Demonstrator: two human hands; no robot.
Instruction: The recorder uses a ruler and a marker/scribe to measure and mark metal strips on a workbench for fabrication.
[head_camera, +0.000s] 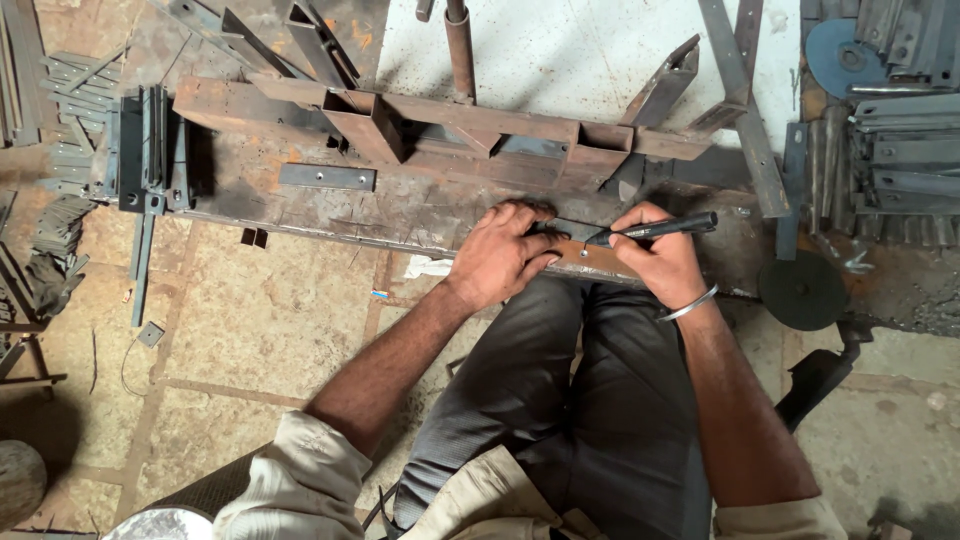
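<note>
The right hand (662, 262) is closed around a dark marker pen (655, 229), pinching it between thumb and fingers so that its tip comes down on a small rust-brown flat metal piece (592, 257); a silver bangle (689, 304) circles that wrist. The left hand (502, 252) lies just beside it, fingers pressed together and laid flat on the same piece, holding it against the front edge of a worn steel work plate (400, 210). The piece sits at the plate's near edge, right above the person's knees in dark grey trousers (560, 400). Behind the hands a long rusty frame of channel sections (420, 125) runs across the plate, with an upright round bar (460, 50) rising from it. A short flat bar with holes (327, 177) lies on the plate to the left. Further left a dark bundle of angle pieces (150, 150) rests at the plate's end. To the right a dark round disc (802, 290) lies on the floor, and a blue-grey disc (838, 55) sits among stacked steel strips (900, 150).
</note>
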